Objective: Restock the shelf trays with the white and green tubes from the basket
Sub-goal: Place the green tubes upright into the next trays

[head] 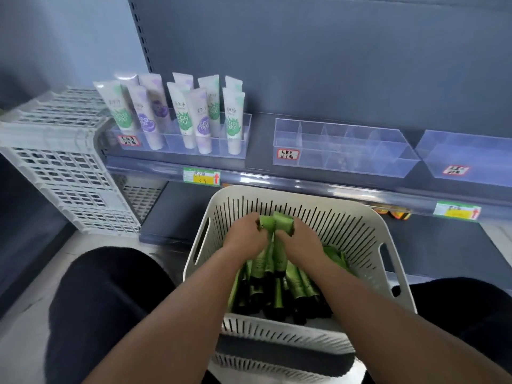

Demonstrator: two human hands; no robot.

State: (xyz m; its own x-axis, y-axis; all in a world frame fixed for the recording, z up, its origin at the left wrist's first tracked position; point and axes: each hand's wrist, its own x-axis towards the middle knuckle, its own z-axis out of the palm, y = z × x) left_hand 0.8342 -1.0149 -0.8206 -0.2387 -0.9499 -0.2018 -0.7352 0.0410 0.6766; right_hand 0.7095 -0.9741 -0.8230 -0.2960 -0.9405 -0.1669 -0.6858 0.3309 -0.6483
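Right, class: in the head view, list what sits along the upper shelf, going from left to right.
White crate → clear tray holding upright tubes → empty divided tray → another clear tray at the right edge.

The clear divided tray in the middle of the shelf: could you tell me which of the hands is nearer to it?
Right. The right hand is below the clear divided tray, slightly left of it; the left hand is further left. Both grip green tubes.
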